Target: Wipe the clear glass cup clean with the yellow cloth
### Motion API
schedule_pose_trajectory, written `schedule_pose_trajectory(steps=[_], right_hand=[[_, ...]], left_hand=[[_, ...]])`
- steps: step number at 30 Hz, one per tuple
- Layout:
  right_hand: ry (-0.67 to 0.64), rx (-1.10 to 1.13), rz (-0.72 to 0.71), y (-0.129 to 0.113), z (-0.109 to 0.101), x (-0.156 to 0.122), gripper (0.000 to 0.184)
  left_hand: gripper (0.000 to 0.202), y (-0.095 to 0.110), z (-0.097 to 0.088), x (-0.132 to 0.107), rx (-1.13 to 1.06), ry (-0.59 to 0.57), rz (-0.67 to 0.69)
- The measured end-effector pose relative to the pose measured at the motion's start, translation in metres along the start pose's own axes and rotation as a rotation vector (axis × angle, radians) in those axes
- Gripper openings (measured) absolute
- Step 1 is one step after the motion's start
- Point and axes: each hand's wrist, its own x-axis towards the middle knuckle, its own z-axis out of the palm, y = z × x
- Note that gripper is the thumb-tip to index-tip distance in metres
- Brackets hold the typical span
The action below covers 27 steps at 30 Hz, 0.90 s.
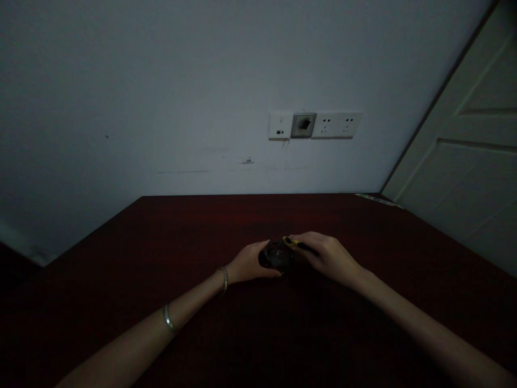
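Note:
My left hand is wrapped round the side of a dark, round, glossy container, with the thumb on its near side and the fingers on its far side. The room is dim, and I cannot make out what is inside it. In my right hand is a slim yellow-and-black tool, gripped between the fingers. Its yellow end lies at the upper right rim of the container; whether the two touch I cannot tell. My palm and fingers hide part of the tool.
The dark red wooden table runs back to a pale wall. Sockets and switches are set in the wall above it. A thin pale strip lies at the back right corner, near a white panelled door.

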Motion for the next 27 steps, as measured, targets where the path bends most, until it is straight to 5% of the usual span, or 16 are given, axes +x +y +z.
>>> schedule_pose_trajectory(steps=[8,21,27], right_hand=[[-0.073,0.122,-0.031,0.011,0.014,0.032,0.025],[-0.002,0.082,-0.016,-0.004,0.010,-0.015,0.030],[-0.078,0.053,0.004,-0.016,-0.001,-0.022,0.030]], left_hand=[[0.064,0.002,-0.003,-0.001,-0.017,-0.031,0.012],[0.066,0.000,0.002,0.000,0.020,0.013,-0.010],[0.066,0.001,0.002,0.000,0.019,0.015,0.006]])
